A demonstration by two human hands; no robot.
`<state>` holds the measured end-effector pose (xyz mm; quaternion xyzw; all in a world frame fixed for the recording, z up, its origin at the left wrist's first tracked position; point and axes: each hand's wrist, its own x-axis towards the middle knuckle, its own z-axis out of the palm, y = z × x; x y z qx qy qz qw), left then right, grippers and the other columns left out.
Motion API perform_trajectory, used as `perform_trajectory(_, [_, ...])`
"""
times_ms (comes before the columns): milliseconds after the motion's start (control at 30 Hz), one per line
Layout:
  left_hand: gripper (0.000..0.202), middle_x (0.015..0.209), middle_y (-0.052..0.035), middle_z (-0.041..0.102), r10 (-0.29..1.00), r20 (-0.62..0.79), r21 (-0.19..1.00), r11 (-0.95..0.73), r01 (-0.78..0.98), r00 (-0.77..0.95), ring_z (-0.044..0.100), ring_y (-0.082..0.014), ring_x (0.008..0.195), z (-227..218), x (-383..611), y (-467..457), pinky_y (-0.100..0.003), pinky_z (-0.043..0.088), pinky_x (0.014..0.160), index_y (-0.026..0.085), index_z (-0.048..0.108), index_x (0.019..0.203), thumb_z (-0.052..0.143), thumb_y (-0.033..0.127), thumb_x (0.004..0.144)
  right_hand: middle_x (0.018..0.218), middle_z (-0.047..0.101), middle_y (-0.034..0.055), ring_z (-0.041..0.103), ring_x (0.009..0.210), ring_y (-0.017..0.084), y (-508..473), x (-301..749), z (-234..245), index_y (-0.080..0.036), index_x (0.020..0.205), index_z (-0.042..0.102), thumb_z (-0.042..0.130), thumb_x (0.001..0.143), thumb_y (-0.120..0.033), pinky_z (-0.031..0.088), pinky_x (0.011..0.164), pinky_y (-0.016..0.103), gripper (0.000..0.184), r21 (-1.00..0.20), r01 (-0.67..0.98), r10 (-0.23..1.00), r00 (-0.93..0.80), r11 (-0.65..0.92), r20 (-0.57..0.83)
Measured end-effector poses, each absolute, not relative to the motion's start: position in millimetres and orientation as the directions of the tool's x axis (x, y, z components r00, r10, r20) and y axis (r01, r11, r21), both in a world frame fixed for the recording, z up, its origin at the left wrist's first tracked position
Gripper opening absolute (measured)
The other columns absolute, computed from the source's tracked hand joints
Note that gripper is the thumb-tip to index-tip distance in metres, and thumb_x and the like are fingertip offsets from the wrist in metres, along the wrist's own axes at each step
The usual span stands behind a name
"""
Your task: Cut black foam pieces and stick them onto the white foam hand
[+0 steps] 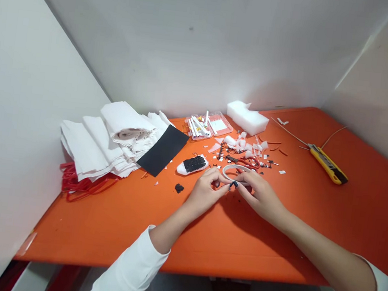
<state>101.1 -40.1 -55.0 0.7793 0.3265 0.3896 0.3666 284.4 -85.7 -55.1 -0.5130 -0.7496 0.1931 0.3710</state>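
Both hands meet over the middle of the orange table, their fingertips almost touching. A white roll of tape (227, 169) is pinched between my left hand (207, 187) and my right hand (258, 192). My fingers cover its near edge, so I cannot tell whether a strip is being peeled there. Just left of the hands lies a small white foam piece (180, 168) with black, scale-like patches (194, 164) on top. Pliers with red handles (253, 163) rest right behind the roll. A scrap of black material (179, 188) lies to the left.
White cloth or paper (89, 145) is heaped at the left, over a red plastic bag (74, 181), beside a black sheet (165, 149). An open plastic case (226, 126), a white foam block (249, 119) and foam scraps (239, 143) stand behind. A yellow utility knife (328, 165) lies right on the orange table (346, 219).
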Motion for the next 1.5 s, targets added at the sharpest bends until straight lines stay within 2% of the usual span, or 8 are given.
perform_trajectory(500, [0.013, 0.072, 0.001, 0.048, 0.732, 0.428, 0.78, -0.595, 0.192, 0.53, 0.045, -0.0116, 0.069, -53, 101, -43, -0.025, 0.038, 0.064, 0.017, 0.052, 0.07, 0.06, 0.018, 0.081, 0.078, 0.06, 0.0053, 0.055, 0.073, 0.02, -92, 279, -49, -0.021, 0.082, 0.057, 0.045, 0.09, -0.021, 0.042, 0.063, 0.031, 0.014, -0.773, 0.507, 0.923, -0.149, 0.38, 0.356])
perform_trajectory(933, [0.016, 0.072, -0.0007, 0.051, 0.501, 0.615, 0.432, -0.86, 0.271, 0.609, 0.046, -0.0144, 0.069, -50, 98, -41, -0.03, 0.039, 0.071, 0.019, 0.047, 0.073, 0.053, 0.018, 0.087, 0.081, 0.061, 0.0038, 0.054, 0.07, 0.017, -93, 280, -45, -0.02, 0.085, 0.06, 0.047, 0.09, -0.024, 0.041, 0.064, 0.028, 0.014, -0.875, 0.381, 0.954, -0.154, 0.298, 0.258])
perform_trajectory(1000, [0.015, 0.072, -0.0011, 0.052, 0.509, 0.617, 0.449, -0.854, 0.263, 0.6, 0.047, -0.0147, 0.07, -49, 97, -41, -0.03, 0.039, 0.07, 0.019, 0.048, 0.073, 0.053, 0.019, 0.087, 0.08, 0.062, 0.0031, 0.055, 0.07, 0.016, -92, 281, -45, -0.02, 0.089, 0.061, 0.047, 0.091, -0.026, 0.042, 0.064, 0.027, 0.015, -0.917, 0.299, 0.959, -0.183, 0.264, 0.216])
perform_trajectory(1100, [0.011, 0.07, -0.0001, 0.051, 0.606, 0.605, 0.584, -0.778, 0.229, 0.516, 0.048, -0.0143, 0.07, -48, 97, -42, -0.029, 0.04, 0.069, 0.019, 0.053, 0.078, 0.054, 0.023, 0.089, 0.078, 0.061, 0.0024, 0.056, 0.07, 0.016, -91, 284, -43, -0.02, 0.096, 0.061, 0.046, 0.092, -0.028, 0.043, 0.065, 0.027, 0.018, -0.945, 0.226, 0.958, -0.214, 0.236, 0.188])
perform_trajectory(1167, [0.005, 0.072, 0.0005, 0.05, 0.681, 0.579, 0.67, -0.711, 0.214, 0.449, 0.048, -0.0134, 0.069, -48, 97, -42, -0.028, 0.041, 0.068, 0.02, 0.058, 0.09, 0.057, 0.025, 0.088, 0.076, 0.059, 0.002, 0.055, 0.07, 0.016, -90, 286, -43, -0.02, 0.097, 0.061, 0.045, 0.092, -0.028, 0.043, 0.064, 0.027, 0.019, -0.939, 0.249, 0.962, -0.197, 0.235, 0.189])
perform_trajectory(1233, [0.02, 0.077, 0.0002, 0.051, 0.72, 0.551, 0.7, -0.674, 0.236, 0.422, 0.049, -0.0131, 0.07, -48, 96, -41, -0.027, 0.042, 0.069, 0.021, 0.057, 0.107, 0.058, 0.026, 0.087, 0.074, 0.057, 0.0012, 0.053, 0.068, 0.016, -89, 288, -42, -0.02, 0.096, 0.061, 0.045, 0.092, -0.029, 0.042, 0.063, 0.027, 0.019, -0.93, 0.288, 0.969, -0.16, 0.227, 0.187])
perform_trajectory(1333, [0.03, 0.077, -0.0006, 0.052, 0.668, 0.565, 0.593, -0.737, 0.325, 0.485, 0.049, -0.0144, 0.073, -47, 95, -39, -0.029, 0.041, 0.073, 0.022, 0.057, 0.118, 0.058, 0.027, 0.088, 0.071, 0.056, -0.0001, 0.051, 0.065, 0.015, -88, 288, -43, -0.02, 0.093, 0.062, 0.045, 0.091, -0.03, 0.041, 0.062, 0.027, 0.02, -0.931, 0.304, 0.978, -0.124, 0.201, 0.17])
perform_trajectory(1500, [0.02, 0.072, -0.0035, 0.055, 0.536, 0.629, 0.272, -0.83, 0.487, 0.563, 0.047, -0.017, 0.072, -46, 92, -40, -0.03, 0.036, 0.068, 0.024, 0.068, 0.103, 0.053, 0.029, 0.091, 0.072, 0.062, 0.0009, 0.054, 0.067, 0.016, -88, 284, -44, -0.02, 0.096, 0.063, 0.047, 0.09, -0.03, 0.042, 0.063, 0.027, 0.02, -0.941, 0.288, 0.979, -0.154, 0.176, 0.135])
